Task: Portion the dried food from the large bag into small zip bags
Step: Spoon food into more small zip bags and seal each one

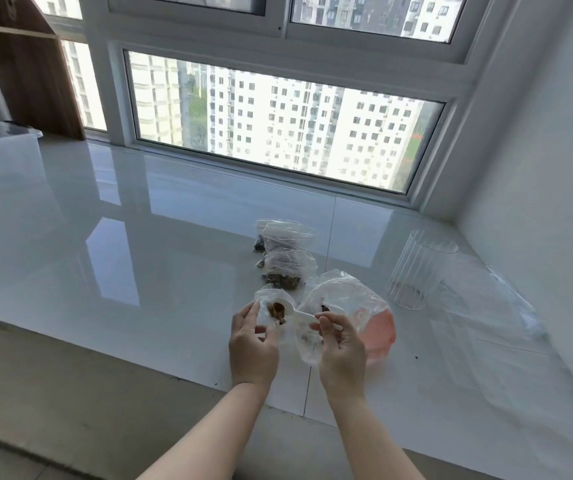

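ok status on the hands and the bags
Left hand holds small zip bag open. Right hand pinches white scoop tipping food in. Large bag beside. Nothing in the way.

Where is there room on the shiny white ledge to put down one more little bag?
Most free is the wide bare ledge left of the filled small bags, running toward the plastic bin. A smaller gap lies between those bags and the glass cup. It is crowded around both hands, the large bag and the clear bags by the right wall.

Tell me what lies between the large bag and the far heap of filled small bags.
In the head view, one more filled zip bag lies between the large bag and the far filled bags; it seems to touch both.
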